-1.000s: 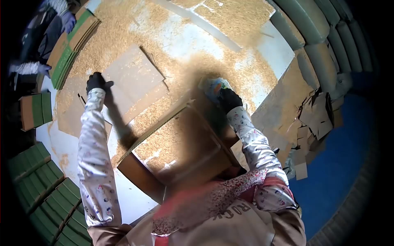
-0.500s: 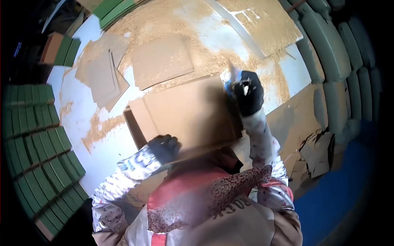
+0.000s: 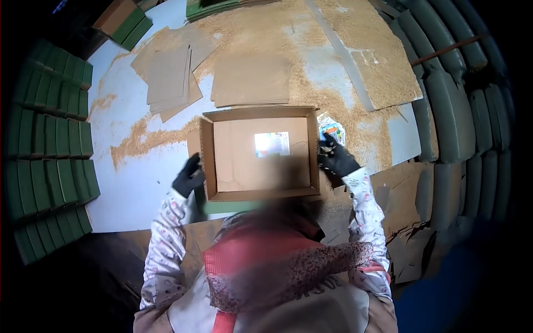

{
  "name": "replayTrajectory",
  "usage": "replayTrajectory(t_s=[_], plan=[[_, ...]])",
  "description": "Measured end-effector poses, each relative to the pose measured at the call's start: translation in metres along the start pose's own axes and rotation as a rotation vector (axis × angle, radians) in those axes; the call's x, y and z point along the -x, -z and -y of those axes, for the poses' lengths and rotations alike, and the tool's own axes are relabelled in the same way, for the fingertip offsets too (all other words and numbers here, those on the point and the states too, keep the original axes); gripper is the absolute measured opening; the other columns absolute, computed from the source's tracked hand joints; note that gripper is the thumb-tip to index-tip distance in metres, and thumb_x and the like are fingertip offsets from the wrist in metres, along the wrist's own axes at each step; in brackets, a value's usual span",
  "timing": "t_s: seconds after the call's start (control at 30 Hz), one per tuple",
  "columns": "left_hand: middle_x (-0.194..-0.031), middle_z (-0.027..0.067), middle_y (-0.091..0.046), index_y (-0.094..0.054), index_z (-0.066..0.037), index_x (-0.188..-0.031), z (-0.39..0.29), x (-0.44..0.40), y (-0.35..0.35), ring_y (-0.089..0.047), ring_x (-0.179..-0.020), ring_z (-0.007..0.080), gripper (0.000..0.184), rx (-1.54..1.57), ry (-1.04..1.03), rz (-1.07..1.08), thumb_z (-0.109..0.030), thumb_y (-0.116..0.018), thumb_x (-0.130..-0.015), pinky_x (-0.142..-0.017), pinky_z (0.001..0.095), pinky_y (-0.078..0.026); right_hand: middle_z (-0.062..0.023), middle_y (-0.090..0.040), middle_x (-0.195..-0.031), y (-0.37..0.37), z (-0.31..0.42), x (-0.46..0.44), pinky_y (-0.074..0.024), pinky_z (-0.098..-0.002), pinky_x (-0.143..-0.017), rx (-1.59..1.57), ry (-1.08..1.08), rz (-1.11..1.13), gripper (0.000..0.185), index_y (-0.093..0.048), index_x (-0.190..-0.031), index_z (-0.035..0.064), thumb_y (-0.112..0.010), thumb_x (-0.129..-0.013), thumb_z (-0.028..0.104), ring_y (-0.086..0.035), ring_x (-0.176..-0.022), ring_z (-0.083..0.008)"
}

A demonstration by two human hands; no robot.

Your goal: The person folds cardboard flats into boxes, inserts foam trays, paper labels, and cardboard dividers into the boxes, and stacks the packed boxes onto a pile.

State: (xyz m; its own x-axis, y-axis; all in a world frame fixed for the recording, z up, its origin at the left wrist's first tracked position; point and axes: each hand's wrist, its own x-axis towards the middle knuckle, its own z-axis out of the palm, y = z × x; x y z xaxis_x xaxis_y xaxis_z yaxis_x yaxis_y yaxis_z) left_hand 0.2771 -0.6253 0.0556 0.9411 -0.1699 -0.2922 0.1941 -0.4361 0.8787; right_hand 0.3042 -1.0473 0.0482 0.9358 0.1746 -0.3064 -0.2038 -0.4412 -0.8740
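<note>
An open cardboard box (image 3: 233,176) sits in front of me at the table's near edge, with a glossy printed card (image 3: 272,144) lying on its bottom. My left hand (image 3: 189,176), in a black glove, is beside the box's left wall with its fingers apart and nothing in it. At the right wall is my right hand (image 3: 338,160), also black-gloved, its fingers apart next to a small pile of printed cards (image 3: 331,129) on the table. A green panel (image 3: 233,207) shows under the box's near side.
Flat cardboard sheets (image 3: 252,77) and a stack of grey-brown sheets (image 3: 169,77) lie beyond the box on the white table (image 3: 122,188), among wood shavings. Green boxes (image 3: 53,139) are stacked at left, full sacks (image 3: 449,111) at right. A shavings-covered board (image 3: 377,66) is at back right.
The box now stands with its opening up, showing a card inside. My left hand has moved to its left side, and my right hand has lowered and opened beside the cards.
</note>
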Motion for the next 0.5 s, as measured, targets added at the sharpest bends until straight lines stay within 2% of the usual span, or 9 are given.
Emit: replayTrajectory(t_s=[0.07,0.1,0.17,0.23,0.27,0.33,0.37,0.47,0.5], plan=[[-0.125,0.0140,-0.036,-0.022,-0.002,-0.128,0.064,-0.017,-0.026,-0.029,-0.118,0.0212,0.054,0.189,0.034,0.281,-0.031,-0.039,-0.086,-0.097,0.0290,-0.023,-0.0143,-0.054,-0.099,-0.034,0.018,-0.016,-0.0428,-0.0338,-0.078,0.355,-0.213,-0.010,0.073,-0.029,-0.123,0.0049,-0.068,-0.064,0.021,-0.052,-0.091,-0.0240],[-0.125,0.0118,-0.035,-0.021,-0.004,-0.129,0.067,-0.020,-0.033,-0.031,-0.116,0.0197,0.051,0.363,0.094,0.331,-0.028,-0.037,-0.087,-0.097,0.0286,-0.024,-0.0141,-0.054,-0.097,-0.050,0.027,-0.024,-0.0425,-0.0341,-0.078,0.527,-0.322,0.013,0.081,-0.028,-0.123,0.0048,-0.073,-0.060,0.027,-0.052,-0.091,-0.0238],[-0.125,0.0100,-0.035,-0.022,-0.006,-0.129,0.045,-0.015,-0.045,-0.034,-0.114,0.0186,0.051,0.482,0.140,0.335,-0.028,-0.040,-0.086,-0.095,0.0293,-0.028,-0.0196,-0.049,-0.108,-0.066,0.003,-0.036,-0.0412,-0.0360,-0.081,0.236,-0.151,-0.252,0.084,-0.029,-0.121,0.0026,-0.072,-0.057,0.035,-0.049,-0.098,-0.0306],[-0.124,0.0086,-0.037,-0.023,-0.008,-0.129,0.043,-0.006,-0.056,-0.038,-0.111,0.0171,0.053,0.490,0.236,0.258,-0.025,-0.046,-0.084,-0.092,0.0305,-0.032,-0.0174,-0.052,-0.103,-0.071,-0.023,-0.047,-0.0432,-0.0353,-0.077,0.059,0.000,-0.339,0.081,-0.034,-0.118,0.0041,-0.076,-0.053,0.029,-0.051,-0.094,-0.0310],[-0.122,0.0077,-0.039,-0.024,-0.008,-0.129,0.001,0.004,-0.057,-0.038,-0.110,0.0170,0.056,0.953,0.243,0.198,-0.021,-0.051,-0.082,-0.090,0.0317,-0.034,-0.0160,-0.053,-0.101,-0.068,-0.024,-0.051,-0.0438,-0.0342,-0.076,-0.042,0.009,-0.303,0.076,-0.036,-0.116,0.0035,-0.075,-0.055,0.025,-0.052,-0.091,-0.0290],[-0.127,0.0079,-0.033,-0.025,-0.008,-0.129,0.008,0.010,-0.056,-0.034,-0.114,0.0212,0.062,0.901,0.196,0.200,-0.022,-0.056,-0.077,-0.091,0.0340,-0.034,-0.0128,-0.055,-0.098,-0.071,-0.018,-0.045,-0.0447,-0.0320,-0.073,-0.182,0.019,-0.273,0.068,-0.039,-0.113,0.0025,-0.074,-0.058,0.018,-0.054,-0.086,-0.0243],[-0.129,0.0089,-0.030,-0.025,-0.008,-0.128,0.040,-0.002,-0.062,-0.032,-0.116,0.0246,0.066,0.969,0.318,0.189,-0.024,-0.059,-0.074,-0.092,0.0351,-0.034,-0.0111,-0.056,-0.096,-0.070,-0.012,-0.047,-0.0451,-0.0307,-0.071,-0.210,0.047,-0.273,0.064,-0.040,-0.112,0.0019,-0.073,-0.059,0.016,-0.054,-0.084,-0.0216],[-0.129,0.0219,-0.024,-0.024,-0.007,-0.128,0.077,-0.018,-0.059,-0.027,-0.118,0.0344,0.087,0.136,-0.046,0.454,-0.024,-0.072,-0.057,-0.092,0.0376,-0.034,-0.0085,-0.056,-0.090,-0.068,-0.009,-0.046,-0.0463,-0.0263,-0.061,-0.224,-0.001,-0.265,0.058,-0.041,-0.110,0.0026,-0.071,-0.061,0.010,-0.055,-0.073,-0.0158],[-0.128,0.0224,-0.025,-0.023,-0.007,-0.128,0.073,-0.019,-0.060,-0.028,-0.118,0.0332,0.087,0.225,0.065,0.434,-0.026,-0.072,-0.058,-0.092,0.0369,-0.034,-0.0083,-0.056,-0.088,-0.068,-0.001,-0.045,-0.0463,-0.0253,-0.059,-0.289,-0.029,-0.244,0.057,-0.041,-0.109,0.0027,-0.071,-0.061,0.009,-0.055,-0.070,-0.0149]])
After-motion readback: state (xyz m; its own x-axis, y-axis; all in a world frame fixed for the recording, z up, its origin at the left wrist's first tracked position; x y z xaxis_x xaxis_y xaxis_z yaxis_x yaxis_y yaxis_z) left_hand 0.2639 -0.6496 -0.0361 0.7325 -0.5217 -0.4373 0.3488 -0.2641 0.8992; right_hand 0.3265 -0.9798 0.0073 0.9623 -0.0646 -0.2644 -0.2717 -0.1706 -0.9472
